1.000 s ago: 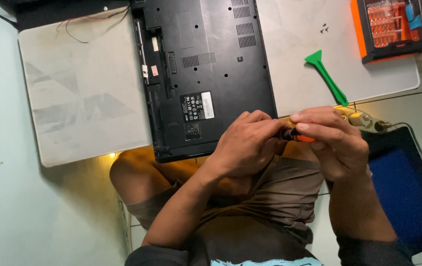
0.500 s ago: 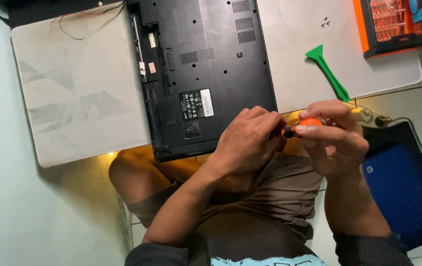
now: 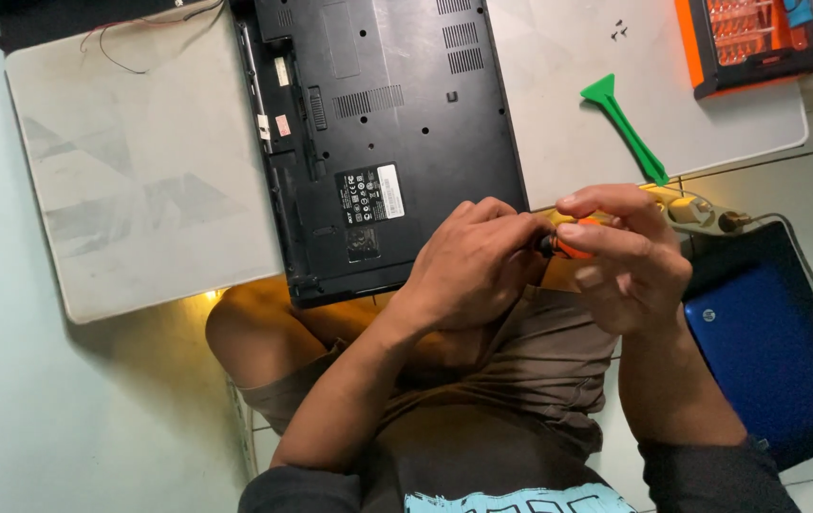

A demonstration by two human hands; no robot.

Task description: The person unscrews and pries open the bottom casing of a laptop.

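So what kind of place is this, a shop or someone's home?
Probably an informal repair spot on a tiled floor, at home or in a small shop. An overturned laptop lies on a mat, with a screwdriver bit set and green pry tool nearby.

head cam | looks straight down | close over hands and laptop

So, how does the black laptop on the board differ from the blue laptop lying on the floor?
The black laptop lies bottom side up on the white board, showing vents, screw holes and a label; the blue laptop lies closed on the tiled floor, showing a plain glossy lid. The black one is in front of the left hand; the blue one lies beside the right hand. Both lie flat, untouched.
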